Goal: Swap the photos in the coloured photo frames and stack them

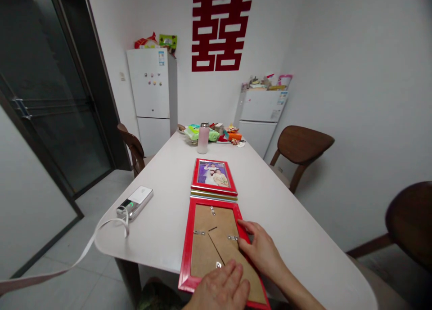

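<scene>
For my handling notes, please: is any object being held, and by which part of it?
A red rectangular picture frame with brown backing, face down: the right hand holds its right side; the left hand lies across its lower backing.

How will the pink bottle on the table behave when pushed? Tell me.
The pink bottle would probably tip if pushed near its metallic-looking cap, being upright and taller than it is wide. Once down, its rounded body might roll on the flat tabletop. Its sides look smooth, so a loose grip could slip.
</scene>
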`<state>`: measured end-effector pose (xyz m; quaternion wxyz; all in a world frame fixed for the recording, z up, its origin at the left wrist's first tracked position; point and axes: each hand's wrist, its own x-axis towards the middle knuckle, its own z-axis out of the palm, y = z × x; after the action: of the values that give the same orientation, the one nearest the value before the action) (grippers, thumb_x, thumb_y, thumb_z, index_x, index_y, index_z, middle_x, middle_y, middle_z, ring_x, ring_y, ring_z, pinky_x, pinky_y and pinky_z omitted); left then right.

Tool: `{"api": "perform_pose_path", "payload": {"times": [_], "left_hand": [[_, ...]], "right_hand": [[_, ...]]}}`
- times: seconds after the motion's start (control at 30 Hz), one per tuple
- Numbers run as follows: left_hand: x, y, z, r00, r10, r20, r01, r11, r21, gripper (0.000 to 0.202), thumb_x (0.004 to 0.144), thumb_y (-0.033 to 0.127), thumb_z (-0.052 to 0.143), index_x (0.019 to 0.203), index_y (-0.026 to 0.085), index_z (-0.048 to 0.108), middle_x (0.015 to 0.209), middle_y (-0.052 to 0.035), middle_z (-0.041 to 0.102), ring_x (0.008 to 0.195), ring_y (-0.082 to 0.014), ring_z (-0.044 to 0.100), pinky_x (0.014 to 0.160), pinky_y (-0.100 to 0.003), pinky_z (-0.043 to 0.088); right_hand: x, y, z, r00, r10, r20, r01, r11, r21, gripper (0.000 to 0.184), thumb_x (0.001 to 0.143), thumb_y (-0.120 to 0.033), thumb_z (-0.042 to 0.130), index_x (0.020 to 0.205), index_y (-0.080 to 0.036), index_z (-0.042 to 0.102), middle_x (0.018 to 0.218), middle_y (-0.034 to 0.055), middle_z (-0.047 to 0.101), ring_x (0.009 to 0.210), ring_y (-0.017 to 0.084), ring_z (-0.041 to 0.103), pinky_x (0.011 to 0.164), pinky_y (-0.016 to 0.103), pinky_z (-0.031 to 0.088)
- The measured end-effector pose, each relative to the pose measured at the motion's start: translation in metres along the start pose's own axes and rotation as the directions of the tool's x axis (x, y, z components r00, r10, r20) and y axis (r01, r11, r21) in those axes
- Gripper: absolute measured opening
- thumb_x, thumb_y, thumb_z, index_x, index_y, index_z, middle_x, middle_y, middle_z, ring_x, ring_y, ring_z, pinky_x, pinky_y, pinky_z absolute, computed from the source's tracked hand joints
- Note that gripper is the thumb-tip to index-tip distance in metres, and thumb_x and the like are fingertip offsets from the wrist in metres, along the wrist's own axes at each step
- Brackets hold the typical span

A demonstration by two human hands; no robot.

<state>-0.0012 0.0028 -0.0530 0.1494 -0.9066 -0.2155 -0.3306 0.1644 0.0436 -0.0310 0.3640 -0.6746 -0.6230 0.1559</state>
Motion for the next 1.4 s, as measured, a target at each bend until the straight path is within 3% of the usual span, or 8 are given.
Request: {"api": "perform_pose_path", "payload": {"times": [0.23,0.43,0.53,0.67,0.77,0.87,1.07,1.4], "left_hand": [[0.007,-0.007,-0.012,0.983,0.007,0.184,0.006,0.997,-0.075,0.023,0.084,0.02,0.036,0.1,0.014,0.052,0.106,-0.0063,0.06,0.1,-0.0187,0.053,0.077,-0.026,0.048],[0.014,-0.011,-0.014,0.94,-0.004,0.341,0.061,0.986,-0.156,0.028,0.085,0.023,0.034,0.108,0.013,0.046,0.115,-0.0097,0.053,0.107,-0.0213,0.046,0.084,-0.028,0.043],[0.017,-0.01,-0.018,0.916,-0.028,0.401,0.132,0.963,-0.235,0.032,0.082,0.023,0.041,0.112,0.012,0.044,0.119,-0.0109,0.049,0.112,-0.0222,0.041,0.088,-0.031,0.04],[0.014,-0.022,-0.039,0.844,-0.141,0.518,0.328,0.899,-0.29,0.059,0.067,0.031,0.061,0.118,0.012,0.038,0.126,-0.0139,0.04,0.115,-0.0245,0.036,0.095,-0.037,0.033],[0.003,-0.04,-0.053,0.772,-0.331,0.543,0.492,0.852,-0.181,0.076,0.06,0.038,0.067,0.121,0.008,0.034,0.13,-0.0195,0.031,0.119,-0.0291,0.028,0.096,-0.046,0.027],[-0.009,-0.054,-0.054,0.74,-0.383,0.553,0.551,0.817,-0.171,0.084,0.056,0.049,0.066,0.12,0.004,0.036,0.129,-0.0229,0.031,0.119,-0.0307,0.026,0.096,-0.048,0.026],[-0.013,-0.058,-0.044,0.77,-0.348,0.534,0.526,0.82,-0.224,0.082,0.059,0.056,0.06,0.116,0.001,0.04,0.122,-0.025,0.04,0.117,-0.0316,0.03,0.095,-0.048,0.028],[-0.026,-0.06,-0.034,0.852,-0.342,0.398,0.474,0.825,-0.307,0.075,0.059,0.061,0.057,0.113,0.009,0.045,0.118,-0.0204,0.047,0.113,-0.0316,0.038,0.092,-0.048,0.033]], "right_hand": [[0.003,0.001,0.002,0.986,-0.164,0.042,0.169,0.965,-0.199,0.032,0.064,-0.016,0.046,0.092,-0.015,0.061,0.11,0.0112,0.049,0.101,0.022,0.046,0.088,0.035,0.036],[0.014,-0.006,0.004,0.981,-0.175,0.077,0.19,0.941,-0.28,0.025,0.068,-0.013,0.044,0.081,-0.016,0.065,0.103,0.0111,0.053,0.093,0.022,0.049,0.084,0.035,0.038],[0.018,-0.006,0.006,0.981,-0.182,0.061,0.192,0.932,-0.306,0.026,0.069,-0.013,0.043,0.083,-0.016,0.065,0.098,0.011,0.055,0.09,0.021,0.05,0.082,0.034,0.039],[0.01,-0.008,0.002,0.973,-0.218,0.077,0.231,0.926,-0.298,0.028,0.072,-0.017,0.043,0.093,-0.014,0.062,0.103,0.0124,0.053,0.095,0.022,0.047,0.084,0.037,0.037],[-0.004,-0.02,-0.007,0.923,-0.308,0.229,0.351,0.92,-0.174,0.027,0.073,-0.02,0.045,0.094,-0.018,0.061,0.109,0.01,0.05,0.102,0.021,0.043,0.088,0.037,0.034],[-0.015,-0.039,-0.013,0.82,-0.377,0.43,0.431,0.902,-0.03,0.022,0.071,-0.022,0.049,0.088,-0.024,0.063,0.106,0.0064,0.052,0.101,0.019,0.044,0.088,0.036,0.034],[-0.016,-0.052,-0.003,0.772,-0.412,0.484,0.486,0.874,-0.03,0.014,0.069,-0.022,0.055,0.076,-0.026,0.066,0.103,0.0047,0.053,0.098,0.02,0.045,0.085,0.037,0.033],[-0.006,-0.057,0.009,0.865,-0.356,0.354,0.392,0.919,-0.032,0.018,0.075,-0.025,0.046,0.083,-0.022,0.063,0.093,0.005,0.056,0.087,0.017,0.049,0.08,0.031,0.036]]}}
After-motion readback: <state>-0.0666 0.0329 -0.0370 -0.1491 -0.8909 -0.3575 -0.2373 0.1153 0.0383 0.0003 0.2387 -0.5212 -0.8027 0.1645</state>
